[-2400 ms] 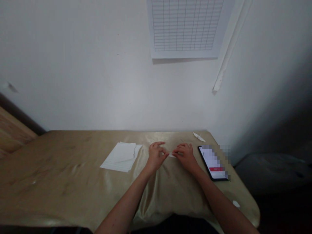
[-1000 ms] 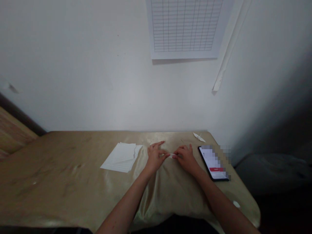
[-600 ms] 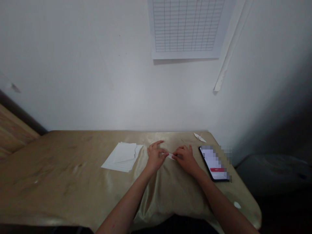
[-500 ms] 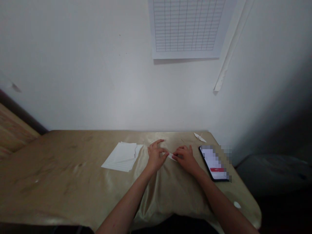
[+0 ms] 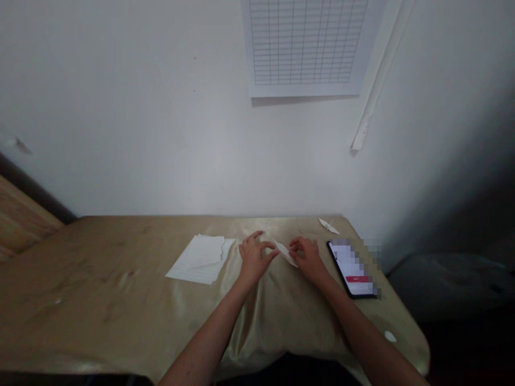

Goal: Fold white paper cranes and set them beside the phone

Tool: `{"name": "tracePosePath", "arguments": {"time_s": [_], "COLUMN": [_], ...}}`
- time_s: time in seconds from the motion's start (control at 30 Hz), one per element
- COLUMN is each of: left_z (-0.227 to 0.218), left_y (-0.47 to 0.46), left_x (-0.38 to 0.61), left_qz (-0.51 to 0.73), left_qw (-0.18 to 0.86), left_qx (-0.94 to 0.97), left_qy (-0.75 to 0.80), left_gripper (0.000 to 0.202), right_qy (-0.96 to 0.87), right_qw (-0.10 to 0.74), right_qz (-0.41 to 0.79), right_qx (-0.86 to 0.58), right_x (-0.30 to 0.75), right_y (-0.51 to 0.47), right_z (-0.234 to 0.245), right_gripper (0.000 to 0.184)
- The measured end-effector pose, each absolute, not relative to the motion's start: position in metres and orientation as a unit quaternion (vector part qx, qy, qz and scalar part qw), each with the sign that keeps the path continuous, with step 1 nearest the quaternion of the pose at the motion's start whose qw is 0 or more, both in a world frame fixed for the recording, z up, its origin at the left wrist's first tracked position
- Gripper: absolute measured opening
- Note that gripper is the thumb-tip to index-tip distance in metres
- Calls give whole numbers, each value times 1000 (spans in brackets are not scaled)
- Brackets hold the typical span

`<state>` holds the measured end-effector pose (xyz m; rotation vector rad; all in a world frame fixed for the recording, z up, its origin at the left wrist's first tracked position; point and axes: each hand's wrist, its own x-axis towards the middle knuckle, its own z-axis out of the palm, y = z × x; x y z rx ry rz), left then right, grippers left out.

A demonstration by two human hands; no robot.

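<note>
Between my hands is a small, narrow piece of folded white paper (image 5: 286,254), slanting down to the right. My left hand (image 5: 254,258) pinches its left end with thumb and forefinger, while the other fingers spread away. My right hand (image 5: 308,258) grips the right side with thumb and curled fingers, which hide part of that edge. To the left of my left hand lies a loose stack of white paper sheets (image 5: 197,260). Beyond my right hand, near the far corner, sits a folded paper crane (image 5: 329,226).
A phone (image 5: 350,271) with a lit, partly blurred screen lies right of my right hand. The table (image 5: 100,300) has a wrinkled gold cloth and meets the wall at its far edge. A white scrap (image 5: 390,336) rests near the right edge. A gridded sheet (image 5: 303,48) hangs above.
The folded paper shows more of its length and slants more steeply. My left hand has shifted slightly left, and my right fingers have moved a little along the paper's right side.
</note>
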<state>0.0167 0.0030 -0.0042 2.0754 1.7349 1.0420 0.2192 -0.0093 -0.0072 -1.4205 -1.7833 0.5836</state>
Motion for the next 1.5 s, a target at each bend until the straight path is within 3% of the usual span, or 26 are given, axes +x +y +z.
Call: {"name": "tracePosePath", "arguments": {"time_s": [0.33, 1.03, 1.5], "left_z": [-7, 8, 8], "left_y": [2, -8, -6], "left_x": [23, 31, 27], "left_qz": [351, 332, 338], "left_qw": [163, 188, 180], "left_qx": [720, 710, 711], "left_qy": [576, 592, 589], "left_gripper": [2, 2, 3], "right_qy": [-720, -747, -742], "right_qw": [360, 357, 363], "right_qz": [238, 97, 147], "right_qx": [-543, -553, -543], "right_x": [213, 202, 205], "right_y": [-14, -21, -19], "right_z": [-2, -2, -2], "right_gripper": [14, 10, 15]}}
